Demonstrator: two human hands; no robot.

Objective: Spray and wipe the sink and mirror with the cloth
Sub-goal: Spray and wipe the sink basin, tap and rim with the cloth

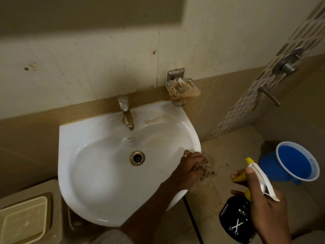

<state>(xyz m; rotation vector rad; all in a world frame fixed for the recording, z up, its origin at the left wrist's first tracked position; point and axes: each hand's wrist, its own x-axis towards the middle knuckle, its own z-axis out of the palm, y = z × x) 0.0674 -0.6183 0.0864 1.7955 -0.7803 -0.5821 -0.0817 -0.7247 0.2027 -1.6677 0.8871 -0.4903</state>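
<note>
At the centre of the frame a white sink [98, 173] is fixed to a tiled wall, with a tarnished tap [127, 117] at its back edge and a round metal drain [137, 158] in the bowl. On the sink's right rim, just right of the drain, the left hand [190, 166] presses down with its fingers curled round a crumpled brownish cloth [208, 170], which bunches out from under the hand over the rim's outer edge. In the lower right of the frame the right hand [263, 196] grips a black spray bottle [237, 224] by its neck, fingers wrapped on the yellow and white trigger head, held off to the right of the sink and apart from it. A blue bucket [297, 161] stands on the floor at the right edge, just beyond the bottle. A stained soap dish [182, 88] hangs on the wall above the sink's right corner.
</note>
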